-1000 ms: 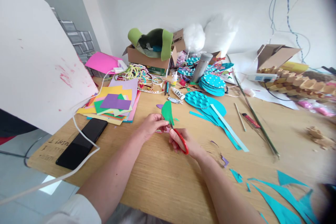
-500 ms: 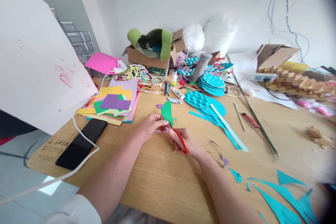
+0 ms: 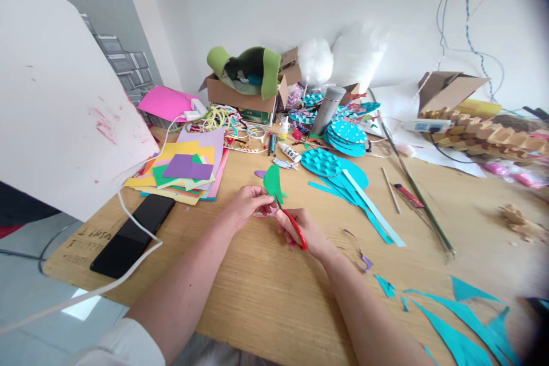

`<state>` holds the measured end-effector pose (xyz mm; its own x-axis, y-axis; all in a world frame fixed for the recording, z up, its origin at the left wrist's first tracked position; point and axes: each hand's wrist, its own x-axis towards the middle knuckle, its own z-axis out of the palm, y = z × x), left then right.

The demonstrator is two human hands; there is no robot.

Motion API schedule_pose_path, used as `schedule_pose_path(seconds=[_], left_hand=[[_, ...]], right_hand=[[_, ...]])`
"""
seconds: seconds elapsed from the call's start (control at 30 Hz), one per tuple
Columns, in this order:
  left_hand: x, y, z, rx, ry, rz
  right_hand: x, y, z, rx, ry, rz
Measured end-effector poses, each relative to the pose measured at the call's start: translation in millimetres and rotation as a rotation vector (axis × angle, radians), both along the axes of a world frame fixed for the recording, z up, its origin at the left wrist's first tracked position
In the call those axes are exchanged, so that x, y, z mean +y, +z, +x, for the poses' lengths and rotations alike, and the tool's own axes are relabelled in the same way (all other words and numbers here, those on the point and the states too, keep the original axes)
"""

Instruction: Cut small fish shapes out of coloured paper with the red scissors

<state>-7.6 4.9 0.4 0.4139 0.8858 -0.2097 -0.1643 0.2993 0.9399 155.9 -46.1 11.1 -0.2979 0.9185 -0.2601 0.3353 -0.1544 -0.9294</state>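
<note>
Between the thumb and fingers of my left hand (image 3: 253, 206) is the lower end of a green paper piece (image 3: 273, 180), which has a curved left edge. My right hand (image 3: 302, 230) is closed around the red handles of the scissors (image 3: 295, 229). The scissor blades point up and left and touch the paper's lower edge, close to my left fingertips. Just behind the green piece lies a small purple paper piece (image 3: 259, 174). A pink piece shows partly under my hands.
A phone (image 3: 132, 235) and stacked coloured paper (image 3: 189, 167) are at the left, with a white cable across. Blue discs (image 3: 321, 162) and strips lie right of centre. Blue scraps (image 3: 458, 320) are at the lower right, a long stick (image 3: 414, 186) beyond.
The scissor blades have shifted very slightly at the green paper's lower edge. Both hands keep nearly the same place and hold.
</note>
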Motion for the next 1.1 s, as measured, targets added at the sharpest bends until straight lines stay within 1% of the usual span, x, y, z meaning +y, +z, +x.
schedule_pose_path(seconds=[0.5,0.73,1.1], left_hand=[[0.3,0.4,-0.7,0.024,0.01,0.008],[0.1,0.6,-0.6,0.02,0.012,0.005],[-1.0,3.1,0.1,-0.003,0.041,-0.02]], right_hand=[[-0.7,1.3,1.3,-0.029,0.032,0.024],[1.1,-1.3,0.9,-0.02,0.007,0.025],[0.8,-0.1,-0.2,-0.018,-0.011,0.019]])
